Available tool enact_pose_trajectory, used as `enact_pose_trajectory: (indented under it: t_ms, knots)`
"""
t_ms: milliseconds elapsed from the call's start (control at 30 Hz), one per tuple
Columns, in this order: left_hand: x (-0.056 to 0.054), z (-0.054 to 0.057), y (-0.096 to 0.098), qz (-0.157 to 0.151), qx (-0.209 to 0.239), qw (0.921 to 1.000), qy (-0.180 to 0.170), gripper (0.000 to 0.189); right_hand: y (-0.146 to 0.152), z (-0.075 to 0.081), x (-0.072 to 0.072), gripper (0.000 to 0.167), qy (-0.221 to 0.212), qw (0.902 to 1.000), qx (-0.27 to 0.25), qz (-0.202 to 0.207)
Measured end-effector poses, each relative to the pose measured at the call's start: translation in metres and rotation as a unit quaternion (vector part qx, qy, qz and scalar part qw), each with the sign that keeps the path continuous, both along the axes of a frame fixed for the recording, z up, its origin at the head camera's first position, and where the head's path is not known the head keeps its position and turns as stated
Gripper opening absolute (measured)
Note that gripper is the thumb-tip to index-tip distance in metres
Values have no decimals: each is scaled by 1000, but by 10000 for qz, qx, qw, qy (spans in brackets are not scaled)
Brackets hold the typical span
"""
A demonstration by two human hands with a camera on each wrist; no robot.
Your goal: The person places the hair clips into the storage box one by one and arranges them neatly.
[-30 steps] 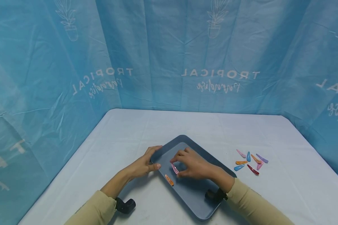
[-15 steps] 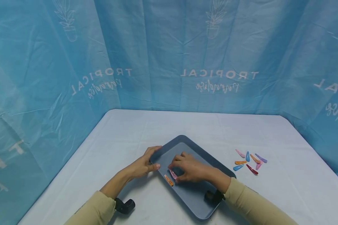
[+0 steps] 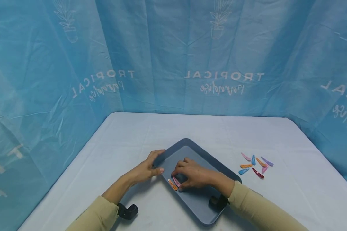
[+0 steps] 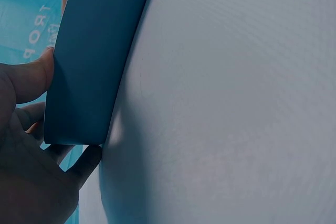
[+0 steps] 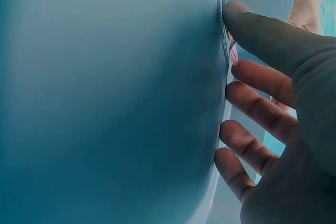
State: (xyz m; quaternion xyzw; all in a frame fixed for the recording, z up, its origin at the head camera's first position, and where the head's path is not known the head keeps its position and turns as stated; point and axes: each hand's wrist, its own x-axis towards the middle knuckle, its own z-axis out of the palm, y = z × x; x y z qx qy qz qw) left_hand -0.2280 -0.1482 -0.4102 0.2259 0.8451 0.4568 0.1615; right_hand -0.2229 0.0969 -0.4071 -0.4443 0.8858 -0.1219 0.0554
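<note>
A blue-grey rectangular tray lies at an angle on the white table. My left hand holds its left corner, thumb at the rim; in the left wrist view, that hand's fingers reach round the tray's outer wall. Over the tray floor, my right hand pinches a pink snap hair clip between thumb and fingertips, close to the floor. Beside it, along the left wall, rests an orange hair clip, roughly parallel. The right wrist view shows just a sliver of the pink clip behind the thumb.
Right of the tray, several hair clips lie loosely grouped on the table, among them a dark red clip, a purple clip and a blue clip. A blue printed curtain hangs behind the table and along its sides.
My right hand has carried the pink hair clip left and toward me, bringing it alongside the orange clip. My left hand has stayed at the tray's corner.
</note>
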Motion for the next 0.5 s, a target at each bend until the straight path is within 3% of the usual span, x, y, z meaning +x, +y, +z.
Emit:
enact_pose_trajectory:
  t_ms: [500]
  knots:
    - [0, 1, -1, -24, 5, 10000, 22, 70, 0, -4, -2, 49, -77, 9998, 127, -150]
